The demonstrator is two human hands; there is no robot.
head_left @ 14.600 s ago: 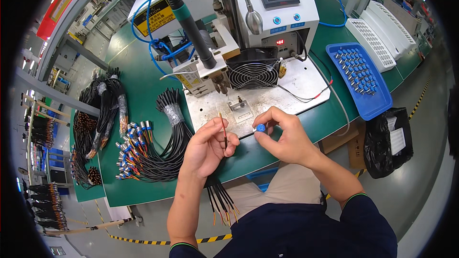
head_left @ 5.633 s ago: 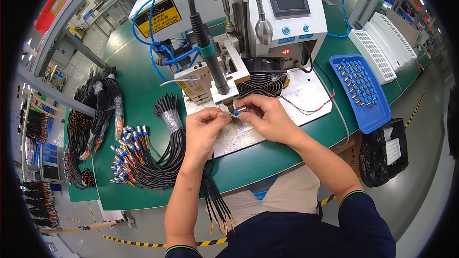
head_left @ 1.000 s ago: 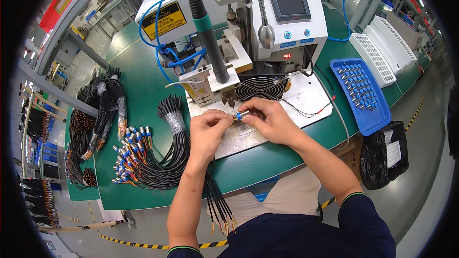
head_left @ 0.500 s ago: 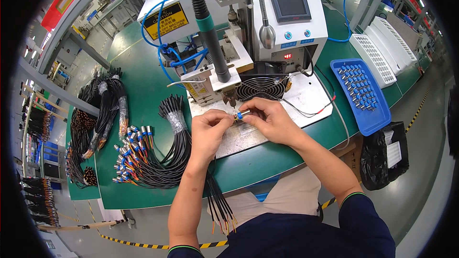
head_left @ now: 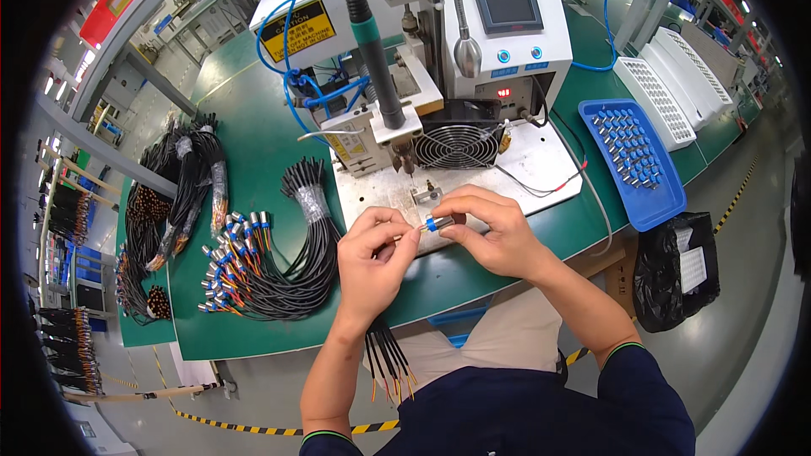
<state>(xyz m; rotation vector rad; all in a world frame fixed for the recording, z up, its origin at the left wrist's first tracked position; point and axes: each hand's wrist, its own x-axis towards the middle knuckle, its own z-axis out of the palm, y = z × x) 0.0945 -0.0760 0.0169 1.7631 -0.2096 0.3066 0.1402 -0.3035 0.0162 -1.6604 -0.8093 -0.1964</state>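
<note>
Connector and wire pinched between your two hands

Right hand (head_left: 498, 241): your fingers are clamped on the blue-and-silver connector (head_left: 436, 224). Left hand (head_left: 372, 262): fingers together on a thin wire (head_left: 421, 227), right at the connector's blue end. Small metal fixture (head_left: 428, 194) is just beyond your fingertips. Black cable bundle (head_left: 319, 262) lies left of them on the tabletop (head_left: 253, 131), blue tray (head_left: 655, 214) well right.

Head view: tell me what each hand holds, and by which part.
The right hand pinches a small blue-and-silver connector by its silver end, between thumb and fingers. The left hand pinches thin wires close to the connector's blue end.
</note>
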